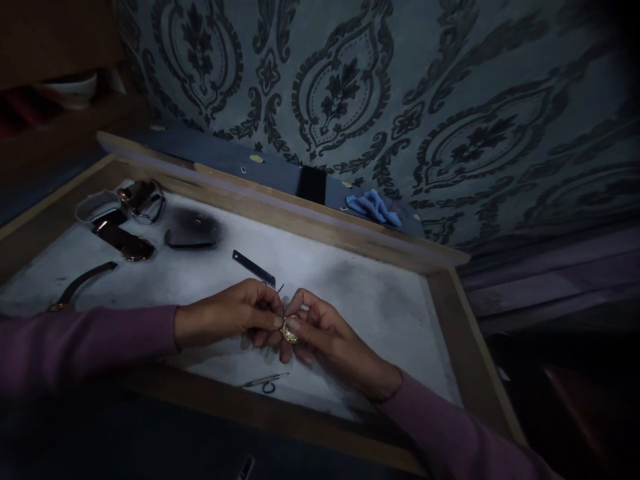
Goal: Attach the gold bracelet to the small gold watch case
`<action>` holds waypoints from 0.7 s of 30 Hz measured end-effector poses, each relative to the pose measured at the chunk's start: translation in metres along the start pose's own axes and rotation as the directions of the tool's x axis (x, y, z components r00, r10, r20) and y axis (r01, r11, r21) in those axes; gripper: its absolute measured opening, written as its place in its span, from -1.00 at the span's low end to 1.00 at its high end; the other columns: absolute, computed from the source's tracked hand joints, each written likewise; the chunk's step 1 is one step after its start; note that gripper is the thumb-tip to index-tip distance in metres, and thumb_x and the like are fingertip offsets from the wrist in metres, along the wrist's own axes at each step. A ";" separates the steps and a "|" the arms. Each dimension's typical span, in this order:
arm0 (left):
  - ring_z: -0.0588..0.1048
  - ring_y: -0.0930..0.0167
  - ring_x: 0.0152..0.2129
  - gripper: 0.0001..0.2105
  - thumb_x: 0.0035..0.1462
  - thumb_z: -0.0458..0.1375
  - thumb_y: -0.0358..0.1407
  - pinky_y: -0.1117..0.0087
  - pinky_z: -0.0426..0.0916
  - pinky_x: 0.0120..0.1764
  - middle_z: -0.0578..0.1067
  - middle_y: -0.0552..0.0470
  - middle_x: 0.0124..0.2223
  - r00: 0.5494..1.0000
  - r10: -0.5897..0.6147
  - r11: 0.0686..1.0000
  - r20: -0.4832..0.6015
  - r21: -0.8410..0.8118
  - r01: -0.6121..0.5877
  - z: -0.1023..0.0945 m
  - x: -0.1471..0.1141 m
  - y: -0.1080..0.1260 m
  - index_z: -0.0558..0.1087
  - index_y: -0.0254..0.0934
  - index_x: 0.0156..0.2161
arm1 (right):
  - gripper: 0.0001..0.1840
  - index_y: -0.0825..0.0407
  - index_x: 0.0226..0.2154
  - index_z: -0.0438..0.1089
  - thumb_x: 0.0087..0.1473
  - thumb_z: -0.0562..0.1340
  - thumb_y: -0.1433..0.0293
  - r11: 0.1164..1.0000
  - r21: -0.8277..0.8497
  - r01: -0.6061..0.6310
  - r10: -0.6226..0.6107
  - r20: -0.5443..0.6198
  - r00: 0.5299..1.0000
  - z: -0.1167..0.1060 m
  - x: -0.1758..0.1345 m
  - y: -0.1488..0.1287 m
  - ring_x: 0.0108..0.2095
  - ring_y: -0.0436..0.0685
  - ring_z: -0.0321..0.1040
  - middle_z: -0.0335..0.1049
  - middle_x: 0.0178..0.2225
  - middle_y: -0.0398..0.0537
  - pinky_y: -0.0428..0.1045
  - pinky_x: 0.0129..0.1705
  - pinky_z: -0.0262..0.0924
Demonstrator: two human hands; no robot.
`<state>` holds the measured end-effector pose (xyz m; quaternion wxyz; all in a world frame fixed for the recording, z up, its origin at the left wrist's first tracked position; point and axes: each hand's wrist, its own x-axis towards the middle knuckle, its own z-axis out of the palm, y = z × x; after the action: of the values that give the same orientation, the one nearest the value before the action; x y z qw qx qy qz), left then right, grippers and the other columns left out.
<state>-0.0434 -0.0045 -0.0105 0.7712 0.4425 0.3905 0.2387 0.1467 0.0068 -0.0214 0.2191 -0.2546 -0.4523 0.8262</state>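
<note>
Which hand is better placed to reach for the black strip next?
Probably the left hand: the black strip lies just beyond its knuckles, while the right hand is farther off, its thumb over the gold piece. The left fingertips are also busy there.

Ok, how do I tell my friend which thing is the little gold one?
Find the big wooden-sided tray with a white floor. Near its middle, the left hand and right hand meet, and the small gold-coloured piece is between them. It's shiny, rounded and held in the hands, while the dark, flat strip just beyond lies on the tray's floor.
</note>
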 end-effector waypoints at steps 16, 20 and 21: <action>0.39 0.50 -0.61 -0.76 0.09 0.20 -0.15 0.48 0.23 -0.54 0.47 0.07 -0.50 0.999 0.049 0.994 -0.007 0.096 -0.048 0.000 0.000 -0.004 0.33 -0.31 -0.39 | -0.77 0.03 -0.33 0.21 0.15 0.28 0.29 0.999 0.031 -0.025 0.026 -0.045 0.999 0.001 0.000 0.000 -0.57 -0.07 0.31 0.50 -0.48 -0.10 -0.18 -0.63 -0.10; 0.39 0.50 -0.61 -0.77 0.07 0.22 -0.17 0.47 0.24 -0.53 0.47 0.08 -0.50 0.999 0.028 0.996 -0.016 0.080 -0.027 0.000 0.000 -0.003 0.34 -0.31 -0.39 | -0.77 0.02 -0.32 0.22 0.15 0.29 0.28 1.000 0.010 -0.020 0.020 -0.053 0.998 0.001 -0.001 -0.002 -0.56 -0.06 0.31 0.49 -0.47 -0.11 -0.16 -0.62 -0.09; 0.39 0.50 -0.61 -0.77 0.06 0.22 -0.17 0.47 0.24 -0.53 0.47 0.08 -0.50 1.000 0.021 0.997 -0.017 0.075 -0.019 0.000 0.000 -0.003 0.35 -0.31 -0.40 | -0.77 0.02 -0.32 0.22 0.15 0.29 0.27 1.000 0.005 -0.016 0.017 -0.052 0.999 0.001 -0.001 -0.002 -0.56 -0.06 0.31 0.49 -0.47 -0.11 -0.16 -0.62 -0.09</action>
<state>-0.0435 -0.0055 -0.0133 0.7482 0.4726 0.4015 0.2357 0.1468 0.0064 -0.0190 0.2244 -0.2792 -0.4427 0.8220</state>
